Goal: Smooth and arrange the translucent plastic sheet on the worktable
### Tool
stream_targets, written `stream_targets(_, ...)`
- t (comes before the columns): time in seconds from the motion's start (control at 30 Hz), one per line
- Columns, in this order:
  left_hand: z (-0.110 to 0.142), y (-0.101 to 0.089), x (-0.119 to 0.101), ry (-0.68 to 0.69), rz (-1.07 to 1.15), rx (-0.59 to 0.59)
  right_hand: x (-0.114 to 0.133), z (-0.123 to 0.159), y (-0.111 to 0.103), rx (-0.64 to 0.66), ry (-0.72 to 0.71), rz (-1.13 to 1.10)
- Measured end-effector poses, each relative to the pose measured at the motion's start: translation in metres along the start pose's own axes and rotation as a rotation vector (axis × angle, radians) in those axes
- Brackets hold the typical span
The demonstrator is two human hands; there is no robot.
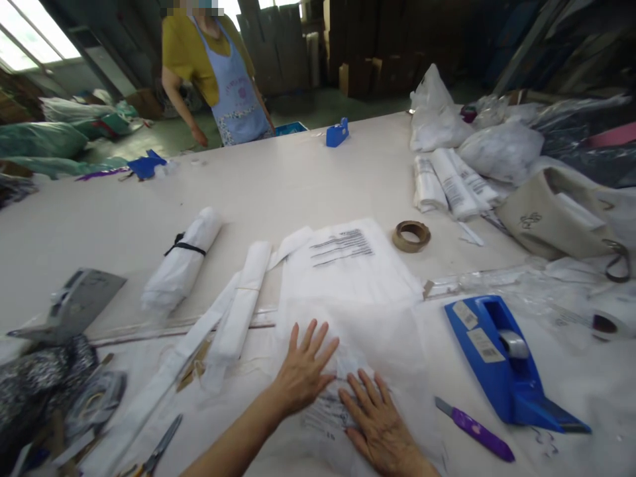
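My left hand (302, 371) lies flat, fingers spread, on a sheer white fabric sheet (377, 331) at the near edge of the white table (278, 185). My right hand (380, 424) also rests flat and open beside it, on a clear plastic bag with printed black text (322, 414). Neither hand holds anything. Just beyond the hands lies a bigger clear printed bag (348, 258) over folded white cloth.
A blue tape dispenser (507, 364) and a purple utility knife (474, 429) lie to the right. A brown tape roll (411, 236), rolled white bundles (181, 262), scissors (159, 450) and a beige bag (551, 218) surround the work area. A person in an apron (218, 73) stands at the far side.
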State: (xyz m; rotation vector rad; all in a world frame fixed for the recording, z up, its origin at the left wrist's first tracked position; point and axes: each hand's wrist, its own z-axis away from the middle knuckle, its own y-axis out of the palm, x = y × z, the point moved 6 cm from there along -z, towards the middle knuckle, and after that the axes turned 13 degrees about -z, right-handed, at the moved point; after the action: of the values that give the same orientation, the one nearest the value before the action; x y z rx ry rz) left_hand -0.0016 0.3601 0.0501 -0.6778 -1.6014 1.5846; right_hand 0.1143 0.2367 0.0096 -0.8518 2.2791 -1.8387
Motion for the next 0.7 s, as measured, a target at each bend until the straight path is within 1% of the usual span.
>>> stream_targets(0.03, 0.014, 0.001, -0.007, 0.057, 0.02, 0.003, 0.0, 0.0, 0.001, 0.005, 0.01, -0.019)
stream_targets(0.07, 0.028, 0.006, -0.011, 0.096, 0.045, 0.037, 0.0, -0.001, 0.002, 0.011, 0.021, -0.036)
stream_targets(0.13, 0.048, 0.023, -0.01, 0.093, 0.079, 0.136, 0.0, 0.0, 0.005, 0.028, 0.036, -0.057)
stream_targets(0.2, 0.057, 0.038, -0.004, 0.072, 0.09, 0.202, -0.001, 0.0, 0.008, 0.031, 0.039, -0.055)
stream_targets(0.23, 0.059, 0.043, -0.002, 0.081, 0.088, 0.209, -0.002, 0.001, 0.009, 0.027, 0.038, -0.05)
stream_targets(0.3, 0.062, 0.046, -0.001, 0.079, 0.054, 0.166, -0.003, 0.002, 0.012, 0.014, 0.033, -0.046)
stream_targets(0.43, 0.079, 0.045, 0.001, -0.122, -0.08, -0.041, -0.005, -0.003, 0.018, 0.035, 0.043, -0.117)
stream_targets(0.47, 0.084, 0.048, 0.0, -0.156, -0.082, -0.05, -0.006, -0.005, 0.018, 0.055, 0.053, -0.156)
stream_targets(0.5, 0.088, 0.053, 0.0, -0.163, -0.06, -0.024, -0.007, -0.007, 0.017, 0.079, 0.063, -0.203)
stream_targets(0.57, 0.094, 0.059, 0.002, -0.17, 0.04, 0.062, -0.012, -0.006, 0.011, 0.094, 0.113, -0.317)
stream_targets(0.6, 0.095, 0.059, 0.007, -0.217, 0.102, 0.077, -0.018, -0.003, 0.004, 0.056, 0.171, -0.37)
stream_targets(0.63, 0.098, 0.055, 0.015, -0.305, 0.163, 0.056, -0.028, 0.004, -0.005, -0.024, 0.252, -0.414)
stream_targets(0.67, 0.101, 0.05, 0.024, -0.433, 0.22, 0.011, -0.039, 0.015, -0.015, -0.147, 0.354, -0.445)
stream_targets(0.7, 0.106, 0.046, 0.035, -0.592, 0.277, -0.033, -0.052, 0.031, -0.024, -0.29, 0.479, -0.461)
